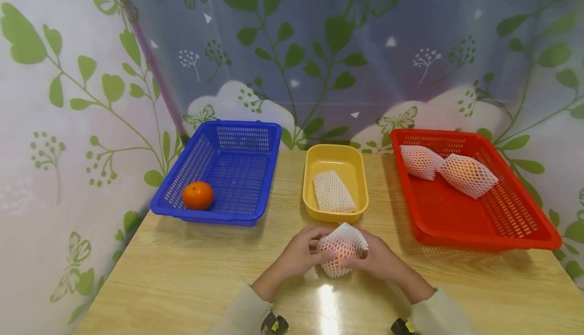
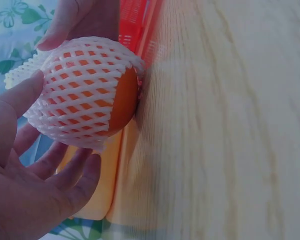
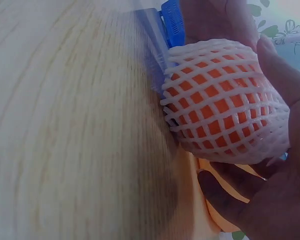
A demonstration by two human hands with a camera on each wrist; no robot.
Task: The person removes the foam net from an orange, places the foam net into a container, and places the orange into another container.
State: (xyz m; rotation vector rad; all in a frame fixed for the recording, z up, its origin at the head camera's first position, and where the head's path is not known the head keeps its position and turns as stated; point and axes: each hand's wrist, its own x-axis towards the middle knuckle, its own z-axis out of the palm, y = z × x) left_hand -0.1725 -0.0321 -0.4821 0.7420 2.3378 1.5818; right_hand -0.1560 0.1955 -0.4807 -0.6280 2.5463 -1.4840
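Note:
Between the two hands, just in front of the yellow tray [image 1: 309,193], is an orange [image 2: 125,100] in a white foam net [image 1: 343,246]. The left hand [image 1: 298,254] holds it from the left, thumb on the net and fingers curved around the other side. From the right, the right hand [image 1: 379,257] holds it in the same way. One end of the orange shows bare past the net's edge in the left wrist view. In the right wrist view, net [image 3: 220,100] covers the side that shows. The net's loose end points towards the tray.
A flat foam net [image 1: 333,192] lies in the yellow tray. The blue basket [image 1: 242,173] at left holds one bare orange [image 1: 198,195]. At right, the red basket [image 1: 449,213] holds two netted oranges [image 1: 467,173]. A patterned curtain [image 1: 292,71] hangs behind the wooden table [image 1: 182,279].

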